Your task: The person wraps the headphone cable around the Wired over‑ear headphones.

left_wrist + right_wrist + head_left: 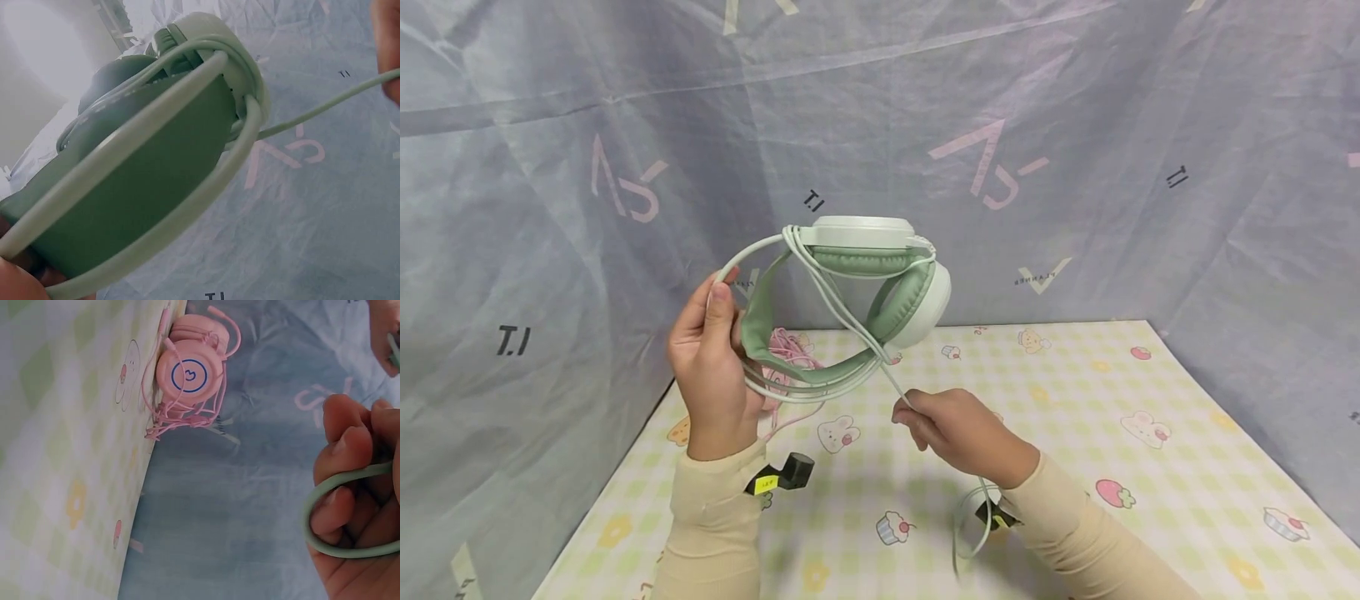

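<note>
Pale green over-ear headphones (863, 233) are held in the air above the table, with the headband toward the left and the ear cups toward the right. My left hand (711, 367) grips the headband, its thumb on the outer rail. Several turns of thin green cable (895, 385) wrap around the headphones, crossing near an ear cup. Lower right, my right hand (958, 429) pinches that cable, pulled straight between it and the headphones. In the right wrist view a cable loop (307, 515) passes around the curled fingers. The left wrist view shows the green headband (156, 181) between two pale rails.
A pink headset (187, 372) with a tangled pink cable lies at the table's back left, partly hidden behind the green headphones in the head view. Loose green cable hangs below my right wrist. The table has a checked cloth (1045, 517); grey-blue curtains (1120, 208) enclose it.
</note>
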A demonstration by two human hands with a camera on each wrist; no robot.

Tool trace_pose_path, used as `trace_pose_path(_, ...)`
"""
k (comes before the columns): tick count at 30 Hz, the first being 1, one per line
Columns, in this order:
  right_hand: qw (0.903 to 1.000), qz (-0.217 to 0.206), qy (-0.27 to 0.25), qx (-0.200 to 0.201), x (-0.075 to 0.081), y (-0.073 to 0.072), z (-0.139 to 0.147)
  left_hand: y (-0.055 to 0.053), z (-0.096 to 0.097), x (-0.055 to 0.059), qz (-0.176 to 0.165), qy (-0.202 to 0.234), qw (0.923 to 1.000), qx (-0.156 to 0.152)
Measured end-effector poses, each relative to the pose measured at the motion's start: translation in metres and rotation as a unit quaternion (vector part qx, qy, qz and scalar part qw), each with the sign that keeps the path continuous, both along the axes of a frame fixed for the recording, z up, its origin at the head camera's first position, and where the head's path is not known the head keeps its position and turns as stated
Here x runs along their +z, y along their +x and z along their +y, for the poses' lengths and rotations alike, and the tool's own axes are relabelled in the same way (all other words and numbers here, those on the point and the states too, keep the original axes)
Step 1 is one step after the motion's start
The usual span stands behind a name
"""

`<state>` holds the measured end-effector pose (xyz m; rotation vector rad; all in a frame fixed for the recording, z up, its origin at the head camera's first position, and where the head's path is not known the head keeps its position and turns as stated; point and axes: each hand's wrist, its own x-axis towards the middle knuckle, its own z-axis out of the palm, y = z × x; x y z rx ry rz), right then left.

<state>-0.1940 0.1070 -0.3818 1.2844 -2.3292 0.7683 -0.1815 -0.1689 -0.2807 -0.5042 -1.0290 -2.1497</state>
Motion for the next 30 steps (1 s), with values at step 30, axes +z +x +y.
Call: trace_pose_path(30, 0.9871, 0.158, 0.020, -0.014, 0.052, 0.032, 0.033, -0.015, -0.001, -0.007, -0.037, -0.024, 0.9913, 0.124)
